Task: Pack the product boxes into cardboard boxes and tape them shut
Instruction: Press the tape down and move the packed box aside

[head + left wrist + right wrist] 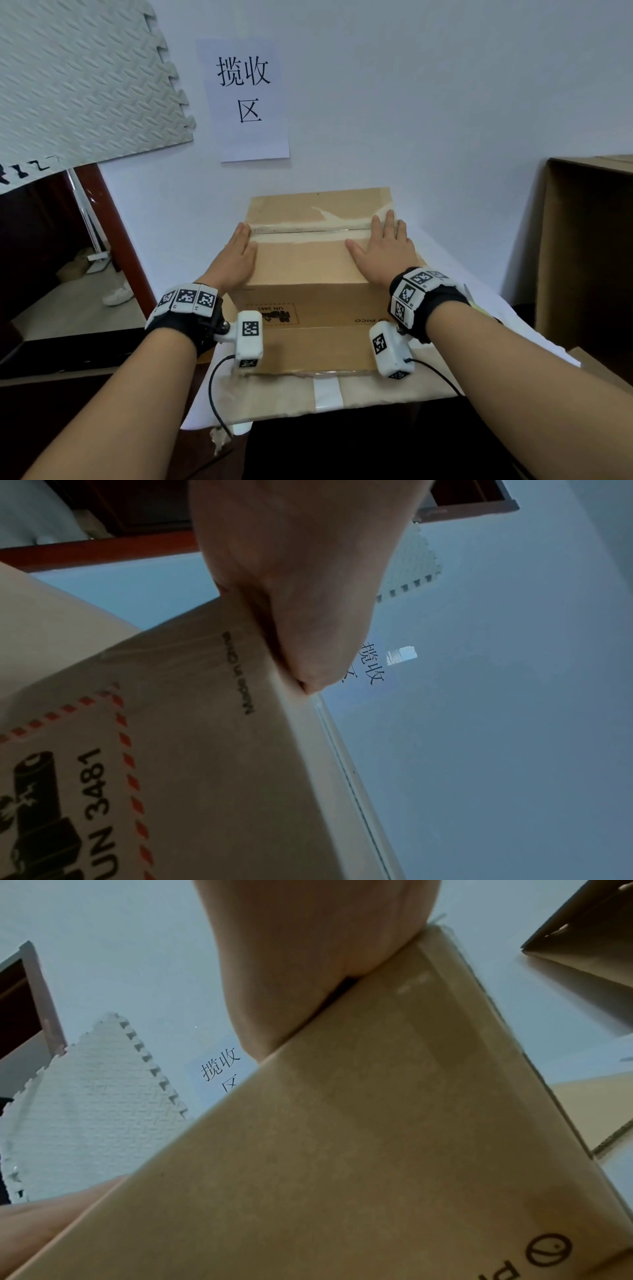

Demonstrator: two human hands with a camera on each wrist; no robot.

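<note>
atop the taped cardboard box (301, 260), left hand (239, 253) and right hand (383, 250) press flat near its side edges.

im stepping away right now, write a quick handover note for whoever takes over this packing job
Left hand: flat, fingers straight, pressing the left end of the cardboard box top.
Right hand: flat, pressing the right end of the same top.
The box sits closed on the table, over a flattened cardboard sheet, below the paper sign on the wall.
Done: flaps are down and clear tape runs along the centre seam; contents are not visible.
A second, larger open carton stands at the right.
Left: check the tape ends are pressed down, then move on to the next carton. No tape roll or product boxes are in view.
</note>
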